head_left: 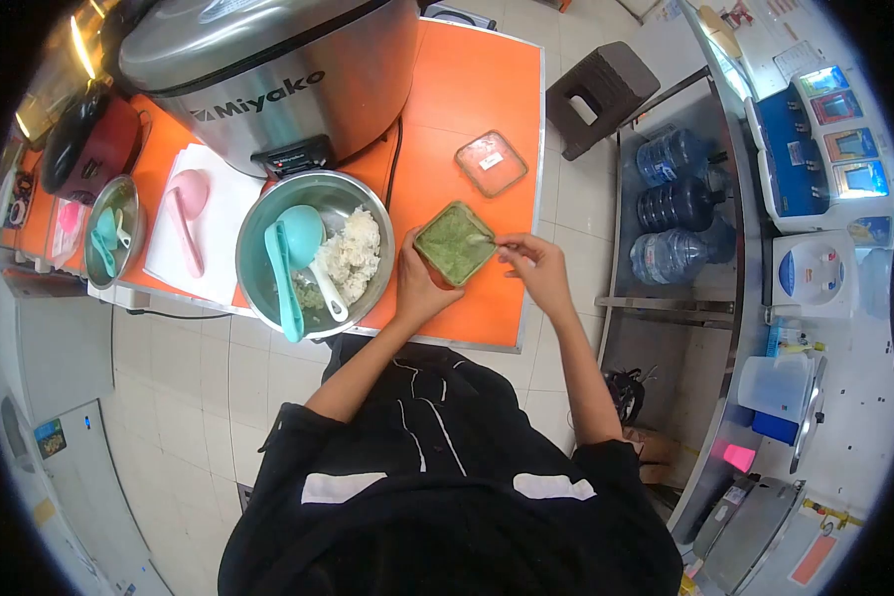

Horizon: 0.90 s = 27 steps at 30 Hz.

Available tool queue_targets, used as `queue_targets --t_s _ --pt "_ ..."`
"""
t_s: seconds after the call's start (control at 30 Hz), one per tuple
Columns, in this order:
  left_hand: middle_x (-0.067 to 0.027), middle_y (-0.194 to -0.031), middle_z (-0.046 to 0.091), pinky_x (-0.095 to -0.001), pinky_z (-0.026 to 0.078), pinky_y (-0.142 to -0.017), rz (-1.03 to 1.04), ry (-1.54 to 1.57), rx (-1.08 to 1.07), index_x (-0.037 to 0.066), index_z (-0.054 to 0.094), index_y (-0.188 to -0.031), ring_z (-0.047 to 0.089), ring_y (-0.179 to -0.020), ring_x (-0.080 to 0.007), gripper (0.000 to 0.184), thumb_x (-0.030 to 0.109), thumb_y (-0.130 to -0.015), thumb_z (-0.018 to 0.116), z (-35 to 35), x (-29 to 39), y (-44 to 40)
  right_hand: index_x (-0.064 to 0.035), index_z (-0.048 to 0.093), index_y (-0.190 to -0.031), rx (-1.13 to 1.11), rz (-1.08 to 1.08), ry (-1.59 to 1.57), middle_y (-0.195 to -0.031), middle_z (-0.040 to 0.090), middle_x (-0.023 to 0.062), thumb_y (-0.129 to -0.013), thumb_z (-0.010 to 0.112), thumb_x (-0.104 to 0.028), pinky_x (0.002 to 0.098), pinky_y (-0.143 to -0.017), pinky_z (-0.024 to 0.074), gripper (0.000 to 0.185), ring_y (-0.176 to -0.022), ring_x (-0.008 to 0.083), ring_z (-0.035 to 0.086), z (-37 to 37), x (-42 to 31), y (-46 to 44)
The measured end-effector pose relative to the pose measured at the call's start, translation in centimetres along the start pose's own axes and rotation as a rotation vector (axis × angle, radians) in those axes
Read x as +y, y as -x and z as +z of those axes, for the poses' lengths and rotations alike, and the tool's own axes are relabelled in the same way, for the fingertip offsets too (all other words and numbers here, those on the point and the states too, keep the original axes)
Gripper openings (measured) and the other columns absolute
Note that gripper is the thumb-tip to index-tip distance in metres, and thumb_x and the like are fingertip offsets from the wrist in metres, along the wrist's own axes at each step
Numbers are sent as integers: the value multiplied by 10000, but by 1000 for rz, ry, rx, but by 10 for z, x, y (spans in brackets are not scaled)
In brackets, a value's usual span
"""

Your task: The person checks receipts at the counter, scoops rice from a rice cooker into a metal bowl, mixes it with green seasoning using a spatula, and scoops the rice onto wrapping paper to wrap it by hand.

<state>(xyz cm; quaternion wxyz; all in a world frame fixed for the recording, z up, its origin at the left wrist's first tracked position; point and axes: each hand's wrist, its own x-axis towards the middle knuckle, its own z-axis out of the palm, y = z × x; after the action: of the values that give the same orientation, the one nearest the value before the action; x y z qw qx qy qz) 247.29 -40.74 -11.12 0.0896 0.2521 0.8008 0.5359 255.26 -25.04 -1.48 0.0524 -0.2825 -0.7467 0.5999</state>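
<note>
The left hand (425, 282) held the tub (451, 245) of green powder by its side, over the orange table (495, 312), while the right hand (536, 270) pinched a spoon (481, 239) whose tip was in the powder. The lid (492, 164) lay near the tub, apart from it. Left of the tub stood a steel bowl (250, 275) with rice (354, 248) and ladles (284, 283) in it. Behind the bowl was the cooker (298, 94); a pink ladle (183, 221) lay on white paper (159, 250)
</note>
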Motion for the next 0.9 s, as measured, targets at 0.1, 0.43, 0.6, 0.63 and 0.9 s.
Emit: queue_targets --t_s 0.1,0.43,0.6,0.63,0.9 --pt "-196 -1173 366 -413 311 -946 -28 34 -69 14 203 -1247 363 -1130 -355 969 158 -461 752 -15 -1 5 -5 621 -897 -17 -119 47 -773 603 70 -808 574 -86 231 -542 493 129 -682 99 567 21 14 5" --pt "-188 -1207 359 -413 282 -972 85 -24 -98 35 178 -1291 349 -1156 -339 981 216 -512 746 -31 -15 18 -19 571 -896 67 -709 711 -711 535 105 -766 594 -104 368 -601 438 158 -697 254 552 47 22 22" --pt "-172 -1182 380 -416 312 -946 74 51 -116 37 222 -1270 380 -1125 -339 955 211 -494 752 -33 -6 15 3 619 -847 69 -426 532 -663 582 103 -771 623 -110 293 -531 432 136 -564 199 554 55 23 38" --pt "-168 -1172 385 -415 324 -935 70 65 -101 38 236 -1263 392 -1111 -341 947 206 -488 753 -32 -3 15 3 619 -847 72 -426 536 -663 582 103 -771 623 -110 293 -531 432 136 -564 199 554 56 24 41" --pt "-175 -1157 396 -402 354 -908 227 16 -61 19 255 -1254 410 -1082 -343 937 162 -471 749 -32 10 10 11 638 -820 259 6 6 -572 545 -3 -792 626 -131 207 -448 361 145 -494 46 464 66 40 50"
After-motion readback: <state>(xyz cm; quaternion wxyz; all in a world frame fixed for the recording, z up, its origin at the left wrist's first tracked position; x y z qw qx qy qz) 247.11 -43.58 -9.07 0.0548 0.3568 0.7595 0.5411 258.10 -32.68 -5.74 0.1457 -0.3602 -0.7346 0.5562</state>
